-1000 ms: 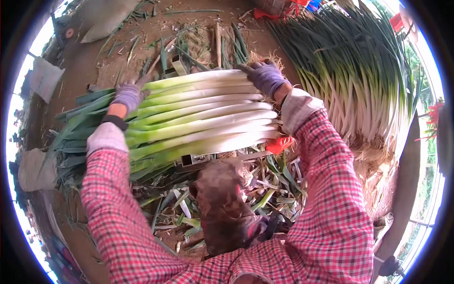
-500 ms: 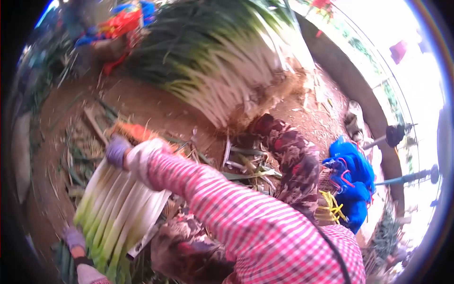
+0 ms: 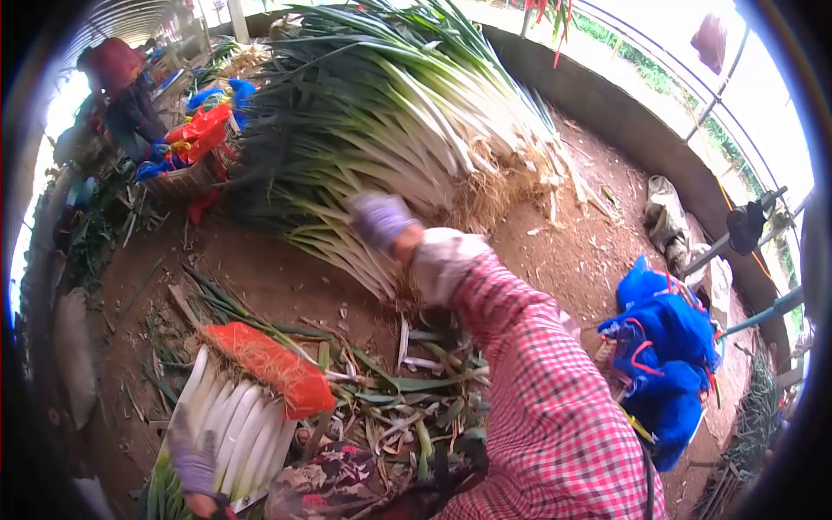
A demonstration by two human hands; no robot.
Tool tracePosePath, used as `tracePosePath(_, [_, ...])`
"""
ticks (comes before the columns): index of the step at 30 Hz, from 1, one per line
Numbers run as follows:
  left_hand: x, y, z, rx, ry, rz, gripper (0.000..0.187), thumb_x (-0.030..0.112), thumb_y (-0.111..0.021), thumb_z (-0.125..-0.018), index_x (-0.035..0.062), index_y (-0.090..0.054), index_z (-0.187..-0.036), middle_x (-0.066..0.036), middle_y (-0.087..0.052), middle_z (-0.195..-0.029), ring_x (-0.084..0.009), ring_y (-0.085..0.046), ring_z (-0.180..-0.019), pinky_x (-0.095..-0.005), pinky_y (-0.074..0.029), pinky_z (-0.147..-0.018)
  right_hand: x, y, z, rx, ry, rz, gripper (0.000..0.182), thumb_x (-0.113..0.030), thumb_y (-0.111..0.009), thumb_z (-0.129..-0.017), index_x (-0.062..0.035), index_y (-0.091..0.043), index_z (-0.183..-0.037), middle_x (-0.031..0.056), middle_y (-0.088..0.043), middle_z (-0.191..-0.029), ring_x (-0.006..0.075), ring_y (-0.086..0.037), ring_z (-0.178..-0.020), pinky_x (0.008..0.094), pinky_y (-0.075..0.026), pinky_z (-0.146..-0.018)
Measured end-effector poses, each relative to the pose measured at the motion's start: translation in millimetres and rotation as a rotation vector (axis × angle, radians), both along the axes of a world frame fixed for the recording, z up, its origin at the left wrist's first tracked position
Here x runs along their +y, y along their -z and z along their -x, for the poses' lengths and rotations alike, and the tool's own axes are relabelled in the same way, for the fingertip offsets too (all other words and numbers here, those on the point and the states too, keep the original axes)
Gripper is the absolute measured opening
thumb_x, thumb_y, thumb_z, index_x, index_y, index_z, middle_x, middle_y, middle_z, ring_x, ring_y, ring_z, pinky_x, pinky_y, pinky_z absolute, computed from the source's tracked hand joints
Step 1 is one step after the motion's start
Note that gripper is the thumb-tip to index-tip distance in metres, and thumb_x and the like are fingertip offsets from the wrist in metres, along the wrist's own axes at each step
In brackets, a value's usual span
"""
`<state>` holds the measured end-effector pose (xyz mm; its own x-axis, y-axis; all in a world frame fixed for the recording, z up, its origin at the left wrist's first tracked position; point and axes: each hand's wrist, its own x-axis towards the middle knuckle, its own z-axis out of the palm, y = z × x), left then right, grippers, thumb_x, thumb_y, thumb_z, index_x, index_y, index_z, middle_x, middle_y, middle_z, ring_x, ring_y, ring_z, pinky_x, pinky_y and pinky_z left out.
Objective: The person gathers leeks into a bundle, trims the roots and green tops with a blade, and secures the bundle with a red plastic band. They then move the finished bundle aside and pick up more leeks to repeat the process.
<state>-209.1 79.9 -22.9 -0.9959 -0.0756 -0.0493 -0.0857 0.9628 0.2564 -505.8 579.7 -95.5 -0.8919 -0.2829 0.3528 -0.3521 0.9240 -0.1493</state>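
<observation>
A big heap of leeks (image 3: 416, 130), white stems with roots toward the right, fills the upper middle. My right hand (image 3: 381, 224), in a purple glove, is over the near stems of this heap, blurred by motion, its fingers unclear. At lower left a row of leeks (image 3: 234, 425) lies side by side, their roots on an orange-red sheet (image 3: 299, 368). My left hand (image 3: 192, 455), also gloved, rests on the left part of this row with its fingers spread.
Loose leaves and trimmings (image 3: 390, 399) litter the ground between my legs. Blue net bags (image 3: 663, 347) lie at the right. A basket (image 3: 186, 178) with red and blue material stands at upper left, near another person (image 3: 121, 95). A low wall (image 3: 607, 113) curves behind the heap.
My right hand has moved from the root end of the row up and right to the big heap. My left hand has shifted right onto the row. The view has tilted up.
</observation>
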Motion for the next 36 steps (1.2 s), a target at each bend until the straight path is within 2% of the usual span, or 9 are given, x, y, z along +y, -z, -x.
tracePosePath(3, [159.2,-11.2,15.5,-0.054,0.113,-0.548,0.064,0.033,-0.064,-0.088,-0.0014,-0.04,-0.136,-0.017,-0.044,-0.14,-0.032,-0.047,-0.122,-0.0412,-0.031,-0.109,112.6,4.9,48.1,0.058,0.405,-0.041,0.054,-0.031,-0.056,-0.086,-0.0127,-0.045,-0.136,0.0159,-0.057,-0.127,0.0318,-0.058,-0.112,0.0458,-0.045,-0.096])
tracePosePath(4, [176.7,1.1,18.2,-0.2,0.194,-0.213,0.065,0.036,-0.067,-0.085,-0.0019,-0.044,-0.133,-0.021,-0.049,-0.133,-0.0341,-0.052,-0.114,-0.0405,-0.037,-0.105,134.1,-7.3,54.6,-0.065,0.525,0.025,0.056,-0.034,-0.055,-0.088,-0.012,-0.042,-0.138,0.0139,-0.053,-0.132,0.0305,-0.056,-0.116,0.0453,-0.042,-0.099])
tracePosePath(7, [217.3,35.7,36.2,-0.334,0.415,-0.34,0.064,0.032,-0.068,-0.085,0.0005,-0.043,-0.135,-0.02,-0.055,-0.122,-0.0324,-0.057,-0.109,-0.0377,-0.043,-0.098,188.3,-12.4,71.4,-0.163,0.7,0.053,0.062,-0.039,-0.05,-0.092,-0.0109,-0.034,-0.145,0.0131,-0.042,-0.145,0.029,-0.044,-0.131,0.0441,-0.035,-0.106])
tracePosePath(10, [229.7,77.9,39.3,-0.493,0.379,-0.582,0.063,0.028,-0.07,-0.085,0.0024,-0.043,-0.135,-0.016,-0.059,-0.117,-0.0242,-0.061,-0.105,-0.0331,-0.049,-0.092,225.5,7.4,90.3,-0.163,0.668,0.108,0.061,-0.039,-0.051,-0.092,-0.0126,-0.036,-0.144,0.0194,-0.049,-0.137,0.0341,-0.045,-0.128,0.0469,-0.036,-0.106])
tracePosePath(13, [241.3,83.5,54.8,-0.615,0.351,-0.495,0.066,0.032,-0.066,-0.084,0.0032,-0.041,-0.137,-0.024,-0.056,-0.123,-0.0373,-0.055,-0.116,-0.0397,-0.043,-0.098,227.4,1.3,86.7,-0.21,0.624,0.056,0.056,-0.042,-0.054,-0.09,-0.0148,-0.046,-0.138,0.017,-0.055,-0.131,0.0317,-0.046,-0.127,0.0442,-0.037,-0.104])
tracePosePath(24, [249.5,67.7,63.0,-0.42,0.599,-0.364,0.059,0.031,-0.063,-0.083,0.0001,-0.048,-0.13,-0.026,-0.057,-0.119,-0.041,-0.055,-0.11,-0.0424,-0.043,-0.096,190.9,-56.7,72.8,-0.335,0.546,-0.198,0.041,-0.044,-0.058,-0.082,-0.0076,-0.073,-0.095,0.0173,-0.07,-0.092,0.0308,-0.068,-0.086,0.0398,-0.051,-0.08])
tracePosePath(29, [247.9,21.1,33.0,-0.257,0.592,-0.266,0.056,0.028,-0.063,-0.085,0.0064,-0.048,-0.134,-0.024,-0.058,-0.121,-0.0396,-0.056,-0.11,-0.0412,-0.044,-0.096,168.4,-98.4,-8.5,-0.663,0.425,0.389,0.04,-0.036,-0.065,-0.08,-0.0018,-0.07,-0.098,0.0139,-0.069,-0.086,0.0232,-0.065,-0.074,0.0365,-0.053,-0.071])
tracePosePath(33, [258.8,-12.4,7.0,-0.175,0.564,-0.188,0.066,0.031,-0.065,-0.082,0.0045,-0.042,-0.138,-0.025,-0.057,-0.122,-0.041,-0.054,-0.111,-0.0435,-0.043,-0.098,147.1,-85.6,-111.9,-0.941,-0.043,1.355,0.03,-0.024,-0.069,-0.084,-0.0007,-0.06,-0.1,0.0044,-0.059,-0.078,0.0137,-0.054,-0.062,0.0295,-0.05,-0.056])
tracePosePath(36, [272.4,-27.6,-4.1,-0.02,0.6,-0.166,0.078,0.031,-0.067,-0.08,0.0053,-0.031,-0.144,-0.024,-0.053,-0.126,-0.0413,-0.052,-0.114,-0.0455,-0.04,-0.099,127.1,-99.8,-192.6,-0.964,-0.124,1.388,0.034,-0.023,-0.069,-0.084,0.0003,-0.058,-0.107,0.0044,-0.06,-0.081,0.0131,-0.059,-0.066,0.0296,-0.053,-0.061])
